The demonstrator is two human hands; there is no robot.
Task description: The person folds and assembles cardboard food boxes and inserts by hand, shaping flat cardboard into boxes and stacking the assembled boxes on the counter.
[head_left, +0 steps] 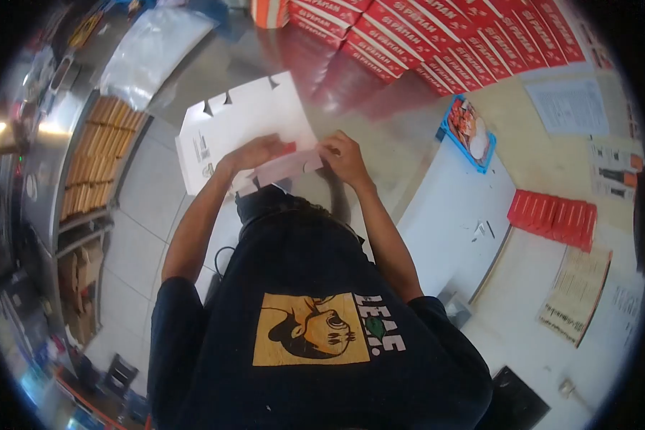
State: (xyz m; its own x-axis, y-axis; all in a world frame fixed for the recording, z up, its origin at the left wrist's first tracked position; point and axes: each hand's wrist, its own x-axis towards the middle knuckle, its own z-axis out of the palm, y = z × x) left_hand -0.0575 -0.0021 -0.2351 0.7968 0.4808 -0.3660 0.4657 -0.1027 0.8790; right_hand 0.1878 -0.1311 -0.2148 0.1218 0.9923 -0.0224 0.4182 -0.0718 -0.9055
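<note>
A partly folded cardboard box (254,111), white inside with slotted edges and small dark print, lies in front of my body. My left hand (256,152) is on its near part, fingers closed at a small red patch of the card; the fingertips are partly hidden. At the box's right corner, my right hand (345,158) pinches the edge of a raised near flap (288,166). Both hands touch the same box, which rests on a shiny metal counter (387,122).
Stacked red boxes (401,36) stand along the back of the counter. A clear plastic bag (150,54) lies at the upper left, above a shelf of brown flat stacks (100,158). To the right are a blue-edged food picture (469,132) and a row of red packets (552,217).
</note>
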